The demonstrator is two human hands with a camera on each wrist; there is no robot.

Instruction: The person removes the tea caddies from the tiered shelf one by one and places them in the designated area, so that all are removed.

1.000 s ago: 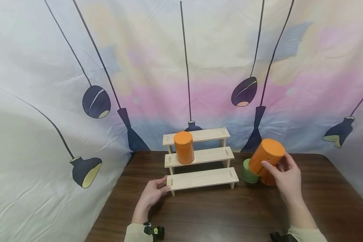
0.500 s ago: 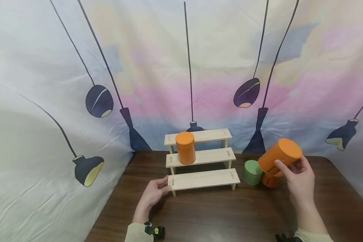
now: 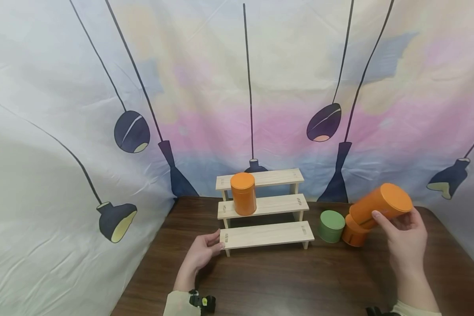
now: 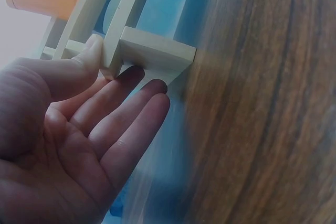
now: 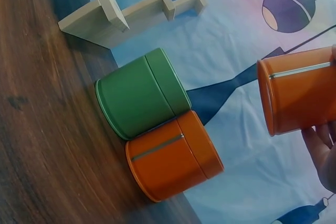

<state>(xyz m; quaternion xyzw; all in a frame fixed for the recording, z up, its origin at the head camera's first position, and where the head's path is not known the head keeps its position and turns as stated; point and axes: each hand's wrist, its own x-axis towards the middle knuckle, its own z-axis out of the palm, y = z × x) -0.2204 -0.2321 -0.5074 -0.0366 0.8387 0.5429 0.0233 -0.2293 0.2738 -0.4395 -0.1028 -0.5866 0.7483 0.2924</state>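
Observation:
My right hand (image 3: 408, 239) grips a tall orange tin (image 3: 379, 205), tilted with its lid toward the right. In the right wrist view, that held tin (image 5: 296, 90) is apart from a short orange tin (image 5: 173, 156) and a short green tin (image 5: 142, 95), which stand side by side on the table. My left hand (image 3: 200, 252) pinches the left end of the lowest step of a three-step wooden display stand (image 3: 266, 235); in the left wrist view the other fingers (image 4: 139, 135) stretch out beside the stand's leg. Another tall orange tin (image 3: 243, 195) stands upright on the middle step.
The dark wooden table (image 3: 284, 281) ends at a hanging cloth (image 3: 205, 109) printed with lamps, close behind the stand. A black strap with a small device (image 3: 202, 302) sits on my left wrist.
My right hand has moved right with the tall orange tin, which now leans further over. The short green and orange tins show more fully. My left hand stays at the stand.

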